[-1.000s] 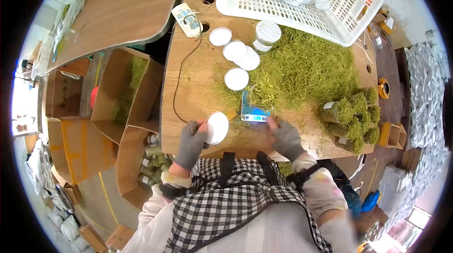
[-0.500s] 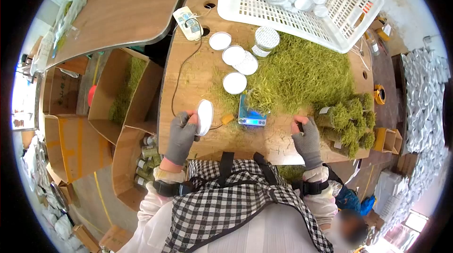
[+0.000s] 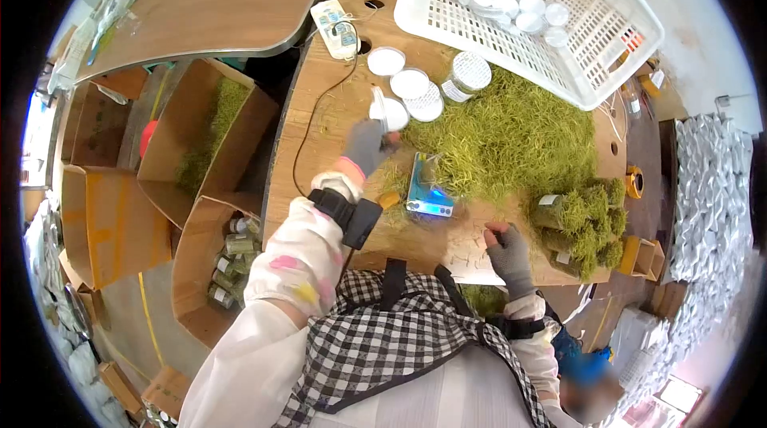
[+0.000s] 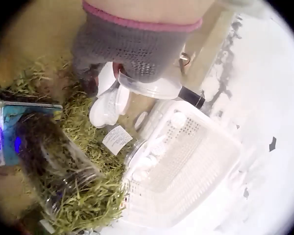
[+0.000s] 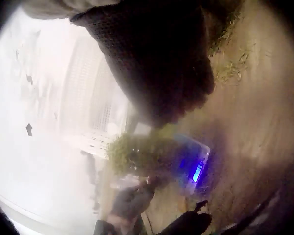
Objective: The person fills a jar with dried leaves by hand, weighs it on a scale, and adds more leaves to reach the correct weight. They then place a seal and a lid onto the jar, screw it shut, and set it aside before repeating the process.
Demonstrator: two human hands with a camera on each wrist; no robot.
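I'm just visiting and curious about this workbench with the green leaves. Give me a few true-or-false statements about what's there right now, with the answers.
1. The left hand in a grey glove holds a round white lid. True.
2. The white plastic basket is empty. False: round lids lie in it.
3. A clear jar of green leaves stands on the small blue scale. True.
4. The right hand is inside the basket. False: it rests near the wooden table's front edge.
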